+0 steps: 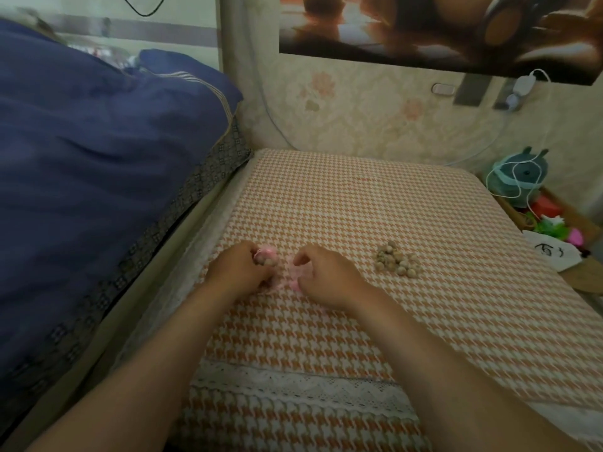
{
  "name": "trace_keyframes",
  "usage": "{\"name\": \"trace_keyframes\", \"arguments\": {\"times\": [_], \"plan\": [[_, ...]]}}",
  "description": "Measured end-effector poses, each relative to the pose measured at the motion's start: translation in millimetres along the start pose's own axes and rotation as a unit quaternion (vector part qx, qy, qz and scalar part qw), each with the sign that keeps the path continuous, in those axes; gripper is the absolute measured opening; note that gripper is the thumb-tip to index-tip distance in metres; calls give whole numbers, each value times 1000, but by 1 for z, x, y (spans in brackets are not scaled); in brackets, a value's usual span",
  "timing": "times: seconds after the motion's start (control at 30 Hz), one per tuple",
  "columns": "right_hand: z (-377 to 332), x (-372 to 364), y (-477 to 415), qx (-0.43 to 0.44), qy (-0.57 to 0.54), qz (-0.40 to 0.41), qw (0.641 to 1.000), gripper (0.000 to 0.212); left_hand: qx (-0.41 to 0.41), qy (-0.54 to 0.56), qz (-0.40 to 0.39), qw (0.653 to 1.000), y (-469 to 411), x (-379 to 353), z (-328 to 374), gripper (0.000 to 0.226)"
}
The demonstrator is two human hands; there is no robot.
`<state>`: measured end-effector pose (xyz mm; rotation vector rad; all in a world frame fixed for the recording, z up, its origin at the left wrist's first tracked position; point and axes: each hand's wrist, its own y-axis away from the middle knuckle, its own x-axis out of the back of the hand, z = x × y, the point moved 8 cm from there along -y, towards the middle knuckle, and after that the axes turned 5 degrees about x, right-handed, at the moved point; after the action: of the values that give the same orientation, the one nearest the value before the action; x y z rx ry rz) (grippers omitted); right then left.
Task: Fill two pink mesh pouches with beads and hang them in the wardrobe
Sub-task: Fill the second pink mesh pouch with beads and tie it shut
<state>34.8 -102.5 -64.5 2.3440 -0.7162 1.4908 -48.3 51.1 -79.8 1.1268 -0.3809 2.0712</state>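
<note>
On checked cloth [359, 207], left grip [239, 269] holds bead-filled pouch [267, 256]; right grip [326, 278] pinches second pouch [292, 282].

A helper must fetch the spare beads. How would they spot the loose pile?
Find the orange-and-white houndstooth cloth. The loose beads lie on it, right of the right hand: a bare tan heap, unlike those in the pink pouch at the left hand.
</note>
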Motion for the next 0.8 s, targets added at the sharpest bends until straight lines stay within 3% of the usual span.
{"name": "trace_keyframes", "arguments": {"times": [0.13,0.23,0.33,0.47,0.6,0.8], "plan": [[3,-11,1,15,43,-56,997,39,-7,-54,-7,999,-4,1,1,29],[8,-9,2,20,17,-26,999,30,-36,-89,46,994,3,10,20,51],[16,-1,7,17,3,-1,1000,18,-116,-89,76,986,16,12,51,52],[30,10,22,-9,-41,6,999,17,-197,-36,-18,980,34,-14,83,37],[49,32,37,-59,-134,42,988,20,-232,-16,-83,969,52,-34,108,47],[77,59,58,-118,-288,89,946,15,-234,59,-101,965,53,-52,134,28]]}}
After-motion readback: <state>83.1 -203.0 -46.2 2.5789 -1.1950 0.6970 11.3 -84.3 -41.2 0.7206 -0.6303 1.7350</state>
